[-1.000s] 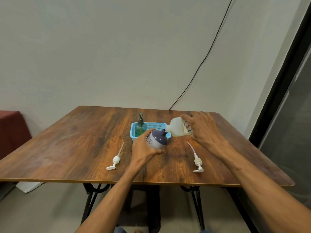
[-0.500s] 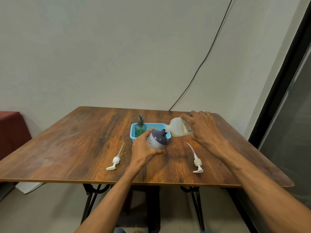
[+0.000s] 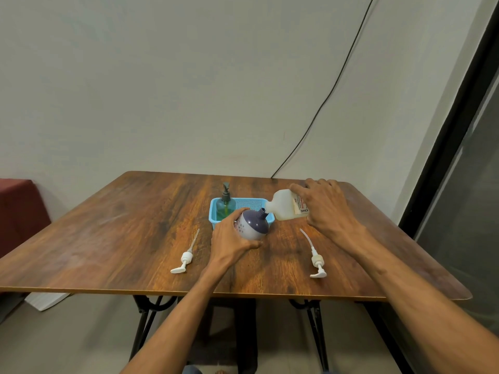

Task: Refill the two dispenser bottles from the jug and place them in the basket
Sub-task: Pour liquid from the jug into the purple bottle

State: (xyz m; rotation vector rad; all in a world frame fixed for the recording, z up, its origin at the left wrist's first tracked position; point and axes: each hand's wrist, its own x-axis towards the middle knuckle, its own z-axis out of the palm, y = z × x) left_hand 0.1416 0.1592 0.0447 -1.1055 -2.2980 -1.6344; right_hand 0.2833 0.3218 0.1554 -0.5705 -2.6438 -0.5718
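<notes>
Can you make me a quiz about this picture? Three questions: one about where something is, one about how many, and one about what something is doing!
1. Where is the green pump bottle?
A. in the blue basket
B. on the floor
C. in a hand

2. How many white pump heads lie loose on the wooden table?
A. one
B. two
C. four

3. How is the white jug held?
A. standing upright
B. lying flat on the table
C. tipped over by the right hand

Answers:
1 A: it stands in the basket's left end.
2 B: one lies on each side of the left hand.
3 C: its spout points at the open neck of the round purple bottle, which the left hand grips.
</notes>
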